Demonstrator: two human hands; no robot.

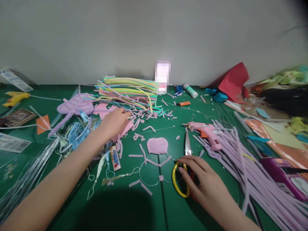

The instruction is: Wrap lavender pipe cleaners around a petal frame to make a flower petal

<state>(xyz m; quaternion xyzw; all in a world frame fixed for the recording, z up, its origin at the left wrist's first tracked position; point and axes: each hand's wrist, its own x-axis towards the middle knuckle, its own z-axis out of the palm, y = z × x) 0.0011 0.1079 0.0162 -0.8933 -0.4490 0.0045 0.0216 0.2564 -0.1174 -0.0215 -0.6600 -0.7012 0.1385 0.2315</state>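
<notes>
Scissors (187, 148) under right hand (204, 184), tube (190, 90) label unreadable

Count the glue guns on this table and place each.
2. A yellow glue gun lies at the far left; a pink glue gun lies beyond the scissors near the right hand. Clutter may hide others.

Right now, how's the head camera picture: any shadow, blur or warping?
Head view: dark shadow on the green table at bottom centre; a pixelated patch by the wall; right edge soft and stretched; right hand on the scissors sharp.
</notes>
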